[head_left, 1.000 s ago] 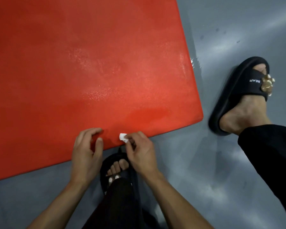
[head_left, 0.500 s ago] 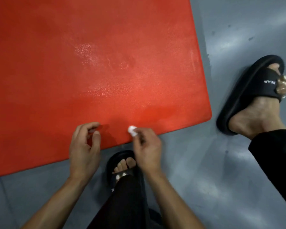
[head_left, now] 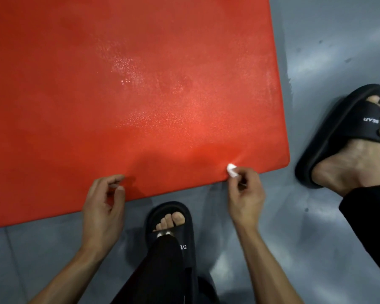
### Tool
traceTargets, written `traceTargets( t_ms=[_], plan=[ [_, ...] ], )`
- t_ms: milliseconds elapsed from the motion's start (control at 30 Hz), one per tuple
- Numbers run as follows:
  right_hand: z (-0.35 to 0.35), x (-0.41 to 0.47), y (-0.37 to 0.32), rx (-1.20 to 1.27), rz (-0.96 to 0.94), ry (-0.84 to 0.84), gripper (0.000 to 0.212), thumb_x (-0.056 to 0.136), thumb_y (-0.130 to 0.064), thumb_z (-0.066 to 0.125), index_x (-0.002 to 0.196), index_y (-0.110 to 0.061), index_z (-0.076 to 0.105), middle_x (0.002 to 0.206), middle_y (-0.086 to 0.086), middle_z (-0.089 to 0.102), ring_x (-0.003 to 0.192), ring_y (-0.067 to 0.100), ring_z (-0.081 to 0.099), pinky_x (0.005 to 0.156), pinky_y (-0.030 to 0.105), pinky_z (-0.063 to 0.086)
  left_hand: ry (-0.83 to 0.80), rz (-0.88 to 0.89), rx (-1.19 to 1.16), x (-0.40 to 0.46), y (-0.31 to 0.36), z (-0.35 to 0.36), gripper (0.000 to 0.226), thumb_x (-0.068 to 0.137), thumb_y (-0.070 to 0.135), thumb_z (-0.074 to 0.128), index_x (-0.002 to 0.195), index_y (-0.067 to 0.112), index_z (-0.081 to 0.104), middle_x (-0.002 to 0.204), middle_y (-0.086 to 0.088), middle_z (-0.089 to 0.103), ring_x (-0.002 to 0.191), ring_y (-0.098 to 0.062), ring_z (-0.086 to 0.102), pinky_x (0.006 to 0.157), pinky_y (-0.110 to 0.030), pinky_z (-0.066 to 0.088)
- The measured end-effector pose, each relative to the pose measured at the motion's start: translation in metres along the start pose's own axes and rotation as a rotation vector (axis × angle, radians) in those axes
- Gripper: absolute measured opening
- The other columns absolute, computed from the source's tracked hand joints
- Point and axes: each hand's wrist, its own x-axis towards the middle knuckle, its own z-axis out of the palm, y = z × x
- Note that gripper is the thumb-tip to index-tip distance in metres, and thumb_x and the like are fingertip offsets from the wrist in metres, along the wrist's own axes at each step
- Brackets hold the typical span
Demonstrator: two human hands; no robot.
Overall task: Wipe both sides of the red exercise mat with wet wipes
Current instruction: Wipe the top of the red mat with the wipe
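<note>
I see the red mat [head_left: 130, 102] flat on the grey floor [head_left: 316, 249]. My right hand [head_left: 245, 194] pinches a small white wipe [head_left: 232, 170] against the mat's near edge, close to its right corner. My left hand [head_left: 103, 205], fingers loosely curled and holding nothing, hovers at that same edge.

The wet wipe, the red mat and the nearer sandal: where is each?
wet wipe [head_left: 232, 170], head view, its white bunched tip.
red mat [head_left: 140, 84], head view, its top surface.
nearer sandal [head_left: 185, 242], head view, its black strap.

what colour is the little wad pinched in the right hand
White. The wet wipe, pinched by the right hand at the red mat's near edge, shows best in the head view.
</note>
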Motion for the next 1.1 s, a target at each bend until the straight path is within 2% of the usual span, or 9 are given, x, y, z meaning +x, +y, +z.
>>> traceTargets(
  t_ms=[133, 300, 400, 500, 667, 800, 933, 1033, 1100],
  plan=[
    [0.054, -0.058, -0.042, 0.11, -0.13, -0.293, 0.016, 0.091, 0.001, 0.066, 0.096, -0.014, 0.068, 0.088, -0.003, 0.061, 0.079, 0.013, 0.059, 0.072, 0.03, 0.049, -0.012, 0.018, 0.003, 0.003, 0.01, 0.008, 0.021, 0.102, 0.009, 0.056, 0.114, 0.024, 0.066, 0.109, 0.007, 0.061, 0.101, -0.008, 0.061, 0.085, -0.014, 0.045],
    [0.077, -0.078, -0.067, 0.182, -0.216, -0.536, 0.018, 0.087, 0.003, 0.061, 0.095, -0.011, 0.068, 0.087, 0.0, 0.058, 0.08, 0.016, 0.058, 0.072, 0.028, 0.047, -0.017, 0.048, 0.026, 0.008, 0.015, 0.01, 0.02, 0.104, 0.01, 0.057, 0.115, 0.025, 0.066, 0.108, 0.014, 0.06, 0.101, -0.01, 0.062, 0.085, -0.01, 0.043],
    [0.041, -0.047, -0.043, 0.153, -0.217, -0.462, 0.018, 0.089, 0.003, 0.067, 0.097, -0.012, 0.072, 0.09, -0.002, 0.065, 0.081, 0.009, 0.061, 0.074, 0.02, 0.046, -0.018, 0.032, 0.019, 0.011, 0.014, 0.007, 0.017, 0.105, 0.016, 0.056, 0.116, 0.025, 0.066, 0.11, 0.015, 0.061, 0.103, -0.01, 0.061, 0.083, -0.011, 0.044],
    [-0.005, -0.001, -0.01, 0.098, -0.132, -0.255, 0.016, 0.092, -0.002, 0.071, 0.101, -0.015, 0.075, 0.097, -0.006, 0.074, 0.086, 0.01, 0.07, 0.078, 0.031, 0.055, -0.019, 0.046, 0.013, 0.016, 0.017, 0.01, 0.021, 0.101, 0.028, 0.05, 0.116, 0.026, 0.066, 0.109, 0.011, 0.06, 0.104, -0.012, 0.061, 0.089, -0.021, 0.047],
    [-0.017, 0.021, 0.001, -0.005, 0.045, 0.086, 0.004, 0.095, -0.014, 0.072, 0.096, -0.018, 0.073, 0.08, -0.007, 0.068, 0.072, 0.012, 0.064, 0.073, 0.041, 0.054, -0.063, 0.124, 0.04, 0.028, 0.033, 0.022, 0.019, 0.102, 0.022, 0.053, 0.116, 0.027, 0.065, 0.106, 0.015, 0.059, 0.1, -0.014, 0.06, 0.088, -0.014, 0.042],
    [0.027, -0.017, -0.034, 0.042, -0.185, -0.177, 0.016, 0.092, -0.001, 0.067, 0.102, -0.012, 0.072, 0.086, -0.005, 0.068, 0.078, 0.014, 0.065, 0.072, 0.026, 0.049, -0.103, 0.181, 0.087, 0.036, 0.049, 0.037, 0.02, 0.103, 0.012, 0.056, 0.116, 0.023, 0.067, 0.105, 0.019, 0.057, 0.102, -0.018, 0.06, 0.088, -0.028, 0.044],
    [0.022, -0.002, -0.029, -0.094, -0.401, -0.384, 0.017, 0.09, -0.015, 0.058, 0.101, -0.013, 0.071, 0.088, 0.002, 0.064, 0.076, 0.023, 0.062, 0.064, 0.035, 0.047, -0.136, 0.223, 0.08, 0.035, 0.059, 0.047, 0.023, 0.101, 0.01, 0.057, 0.116, 0.024, 0.067, 0.109, 0.029, 0.055, 0.104, -0.017, 0.06, 0.09, -0.029, 0.045],
    [-0.028, 0.036, 0.004, -0.114, -0.312, -0.294, 0.013, 0.09, -0.018, 0.061, 0.101, -0.018, 0.067, 0.088, -0.002, 0.07, 0.074, 0.017, 0.067, 0.069, 0.038, 0.053, -0.135, 0.216, 0.068, 0.035, 0.059, 0.051, 0.023, 0.101, 0.009, 0.058, 0.115, 0.023, 0.067, 0.108, 0.023, 0.057, 0.104, -0.018, 0.06, 0.09, -0.027, 0.044],
    [-0.066, 0.07, 0.031, -0.188, -0.145, -0.041, 0.006, 0.092, -0.015, 0.067, 0.098, -0.017, 0.068, 0.087, -0.004, 0.07, 0.075, 0.012, 0.064, 0.072, 0.037, 0.052, -0.117, 0.202, 0.064, 0.037, 0.058, 0.053, 0.022, 0.101, 0.009, 0.058, 0.115, 0.024, 0.066, 0.107, 0.015, 0.059, 0.102, -0.019, 0.061, 0.089, -0.026, 0.043]
  ],
)
